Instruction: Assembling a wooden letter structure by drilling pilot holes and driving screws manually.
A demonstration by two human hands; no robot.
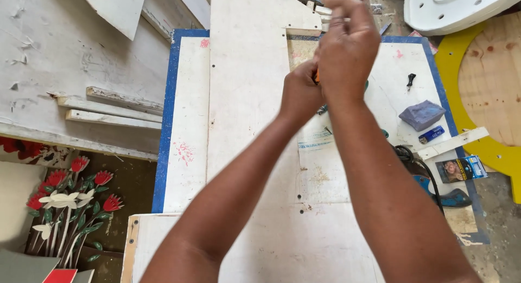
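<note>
Gripping something small and orange (317,77), mostly hidden, the left hand (300,93) is curled shut just below the right hand (347,47), whose fingers pinch together above it; what they pinch I cannot tell. Judged: fitting or adjusting a small part; next needs steady alignment. A lighter (431,134) lies well right.

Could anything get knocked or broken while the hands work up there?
Maybe. Both hands, left hand and right hand, pinch a small orange thing, mostly hidden; it might slip onto the white board. The blue lighter and the small box lie near the right arm, so an elbow could knock them.
</note>
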